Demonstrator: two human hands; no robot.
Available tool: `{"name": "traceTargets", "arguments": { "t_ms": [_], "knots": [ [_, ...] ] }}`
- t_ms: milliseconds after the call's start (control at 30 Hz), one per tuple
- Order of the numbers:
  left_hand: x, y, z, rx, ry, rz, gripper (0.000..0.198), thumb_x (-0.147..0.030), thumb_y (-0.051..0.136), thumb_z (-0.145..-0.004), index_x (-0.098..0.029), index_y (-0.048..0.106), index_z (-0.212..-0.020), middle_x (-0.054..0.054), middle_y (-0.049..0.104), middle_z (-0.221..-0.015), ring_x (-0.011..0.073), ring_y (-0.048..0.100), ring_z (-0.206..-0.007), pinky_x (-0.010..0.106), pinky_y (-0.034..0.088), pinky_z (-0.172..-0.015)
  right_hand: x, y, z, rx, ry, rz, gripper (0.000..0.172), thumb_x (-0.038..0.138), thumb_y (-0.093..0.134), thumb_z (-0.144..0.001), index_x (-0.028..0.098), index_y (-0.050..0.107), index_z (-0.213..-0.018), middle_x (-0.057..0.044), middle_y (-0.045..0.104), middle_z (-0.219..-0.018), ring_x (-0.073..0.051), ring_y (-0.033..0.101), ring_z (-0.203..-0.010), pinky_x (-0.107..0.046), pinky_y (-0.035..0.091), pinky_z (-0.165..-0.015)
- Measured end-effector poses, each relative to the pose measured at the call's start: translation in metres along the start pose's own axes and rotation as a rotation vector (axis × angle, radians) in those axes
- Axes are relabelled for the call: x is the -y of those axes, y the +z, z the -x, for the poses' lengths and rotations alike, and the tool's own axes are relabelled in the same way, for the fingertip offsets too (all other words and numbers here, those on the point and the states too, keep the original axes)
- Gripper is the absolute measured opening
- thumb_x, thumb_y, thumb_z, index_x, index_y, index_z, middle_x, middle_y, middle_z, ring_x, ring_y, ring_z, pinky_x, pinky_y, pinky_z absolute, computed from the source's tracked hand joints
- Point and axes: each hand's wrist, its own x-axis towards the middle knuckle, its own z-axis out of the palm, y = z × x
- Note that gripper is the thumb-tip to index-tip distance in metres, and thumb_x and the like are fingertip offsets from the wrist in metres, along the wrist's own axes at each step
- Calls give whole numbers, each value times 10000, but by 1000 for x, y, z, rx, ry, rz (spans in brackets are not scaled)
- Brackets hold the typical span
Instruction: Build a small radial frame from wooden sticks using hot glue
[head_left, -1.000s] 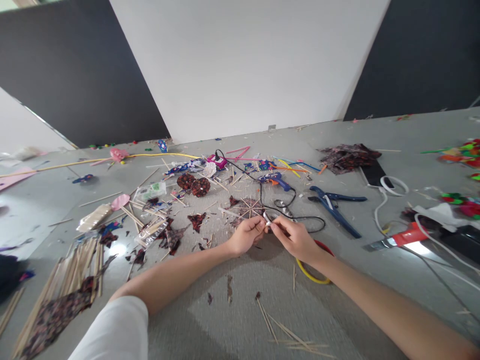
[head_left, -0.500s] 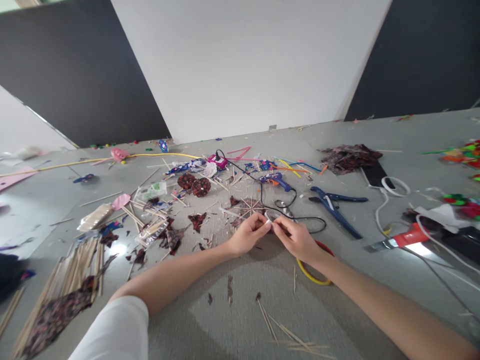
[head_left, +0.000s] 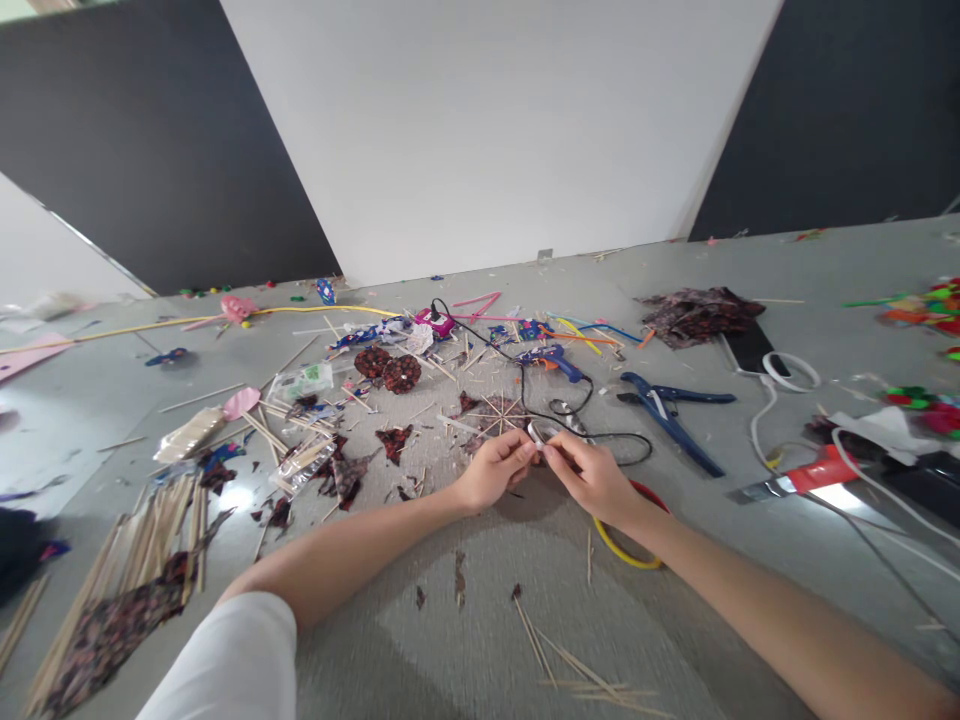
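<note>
Close together in the middle, my left hand (head_left: pixel 491 472) and my right hand (head_left: pixel 589 477) pinch a small whitish ring (head_left: pixel 535 432) that looks like a narrow roll of tape. Fingers cover much of it. Just beyond the fingertips, thin sticks radiate like spokes over a dark patterned fabric piece (head_left: pixel 491 415) on the floor. A blue glue gun (head_left: pixel 559 362) with a black cord lies farther off. Beside my right wrist is a red and yellow hoop (head_left: pixel 626 555).
Blue-handled cutters (head_left: pixel 675 420) and a red utility knife (head_left: pixel 802 478) lie to the right, near a phone (head_left: pixel 750 350) with a white cable. Wooden sticks (head_left: pixel 150 540), fabric scraps (head_left: pixel 394 442) and two dark round fabric pieces (head_left: pixel 401 373) are on the left. A white board (head_left: pixel 510 130) stands behind.
The whitish ring has turned slightly between my fingers, and more of it shows above them. Both arms have stayed nearly in place.
</note>
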Motion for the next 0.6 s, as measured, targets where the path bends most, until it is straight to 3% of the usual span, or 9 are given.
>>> {"name": "traceTargets", "arguments": {
  "t_ms": [600],
  "knots": [
    [-5, -3, -2, 103, -57, -27, 570, -742, 590, -920, -179, 544, -844, -81, 432, -529, 65, 299, -428, 206, 215, -434, 1, 0, -1, 14, -24, 16, 312, 438, 438, -1113, 248, 587, -915, 15, 631, -738, -152, 572, -631, -285, 427, -643]
  ]
}}
